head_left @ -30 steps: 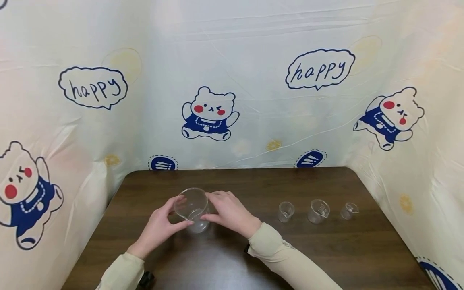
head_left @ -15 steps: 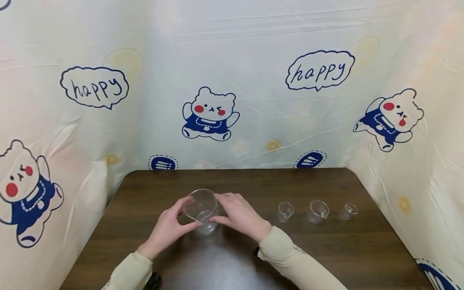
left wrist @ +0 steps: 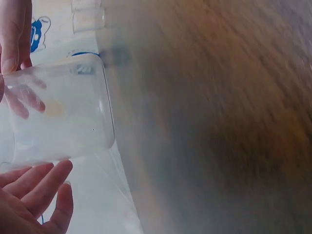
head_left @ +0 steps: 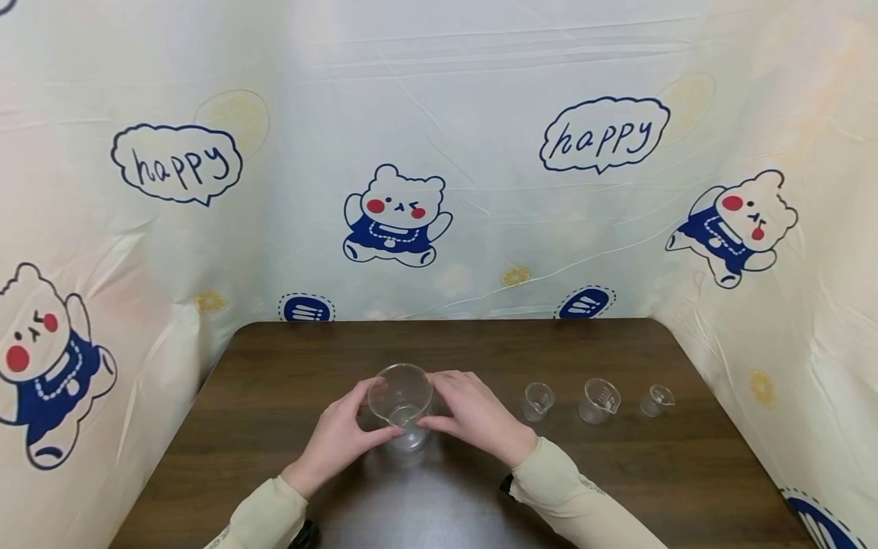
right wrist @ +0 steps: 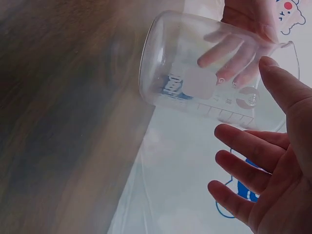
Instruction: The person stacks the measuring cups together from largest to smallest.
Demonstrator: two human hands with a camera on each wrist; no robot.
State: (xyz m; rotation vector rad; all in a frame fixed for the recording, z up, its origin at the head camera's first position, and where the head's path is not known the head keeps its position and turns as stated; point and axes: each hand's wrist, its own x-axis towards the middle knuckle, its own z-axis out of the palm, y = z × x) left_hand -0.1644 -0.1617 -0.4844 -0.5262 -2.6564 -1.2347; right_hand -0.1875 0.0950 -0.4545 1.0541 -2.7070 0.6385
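Observation:
A large clear glass beaker (head_left: 403, 396) stands roughly upright between my two hands near the middle of the table. My left hand (head_left: 339, 431) grips its left side near the rim, thumb at the front. On the opposite side my right hand (head_left: 476, 412) holds it between thumb and fingers. Printed markings and graduation lines show on the beaker (right wrist: 200, 78) in the right wrist view, where several fingers of the right hand spread below the glass. Its base (left wrist: 108, 107) is close to the tabletop in the left wrist view; I cannot tell whether they touch.
Three smaller clear beakers stand in a row to the right: one nearest (head_left: 538, 402), a slightly bigger one (head_left: 600, 402) in the middle and the smallest (head_left: 658, 401) at the far end. Patterned cloth (head_left: 494, 229) surrounds the dark wooden table (head_left: 652, 473) at back and sides.
Both hands have carried the large beaker to the right and slightly nearer, closer to the row of smaller beakers. Their grip looks the same, and the small beakers stay put.

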